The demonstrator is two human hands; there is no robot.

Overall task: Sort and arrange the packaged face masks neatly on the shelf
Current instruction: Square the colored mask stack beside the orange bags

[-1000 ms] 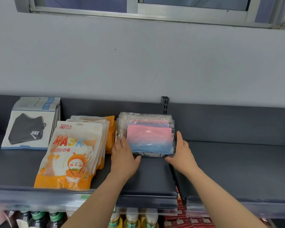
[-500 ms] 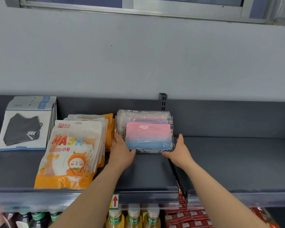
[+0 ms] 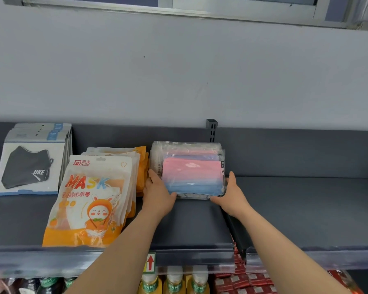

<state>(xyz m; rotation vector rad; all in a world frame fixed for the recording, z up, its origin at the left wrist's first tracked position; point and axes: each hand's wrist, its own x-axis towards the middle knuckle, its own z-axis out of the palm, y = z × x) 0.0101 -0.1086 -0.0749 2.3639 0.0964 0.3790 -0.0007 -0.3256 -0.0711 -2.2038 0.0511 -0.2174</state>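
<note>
Two flat grips, left hand (image 3: 158, 197) and right hand (image 3: 232, 197), press opposite ends of the crosswise clear-plastic pink-and-blue mask stack (image 3: 191, 172).

On the shelf (image 3: 295, 209), boxed masks (image 3: 30, 162) lie leftmost, pouch masks (image 3: 94, 198) beside them, clear-wrapped masks (image 3: 189, 166) right, hands flanking.
</note>
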